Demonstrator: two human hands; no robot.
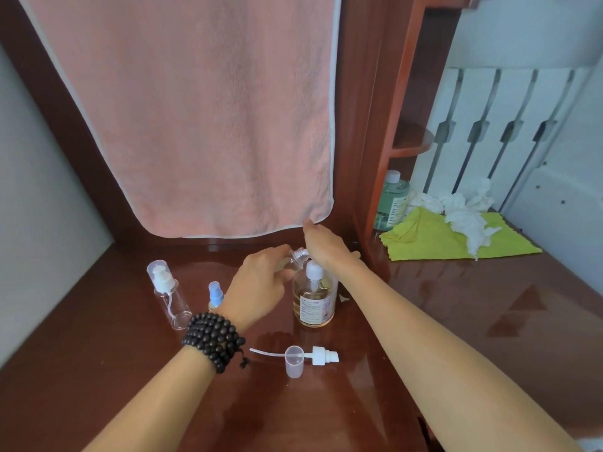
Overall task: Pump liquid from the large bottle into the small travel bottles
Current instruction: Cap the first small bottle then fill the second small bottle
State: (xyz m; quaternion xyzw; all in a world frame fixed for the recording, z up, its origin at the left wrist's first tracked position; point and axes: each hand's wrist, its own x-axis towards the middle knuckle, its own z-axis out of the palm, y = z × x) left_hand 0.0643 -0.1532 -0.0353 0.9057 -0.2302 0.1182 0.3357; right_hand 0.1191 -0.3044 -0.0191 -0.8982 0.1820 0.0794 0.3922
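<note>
My left hand [257, 285] curls closed around an uncapped small travel bottle [295, 257], tilting its neck against the large bottle [314, 298] pump, which my flattened right hand [324, 244] presses

1. One large pump bottle [314, 296] of amber liquid, mid surface [424, 321].
2. Small travel bottles: three I can count. A clear one with pump and cap [168, 293] toward the left edge, a blue-topped sprayer [215, 295] beside it, and an open one [293, 258] held tilted.
3. One loose pump head [321, 355] and one loose clear cap [294, 360], toward the front edge.
4. One green bottle [391, 200], far right corner.
5. One yellow-green cloth [434, 239], one pink towel [195, 109].
6. Crumpled white tissues [463, 213]: a pile, can't count them.
</note>
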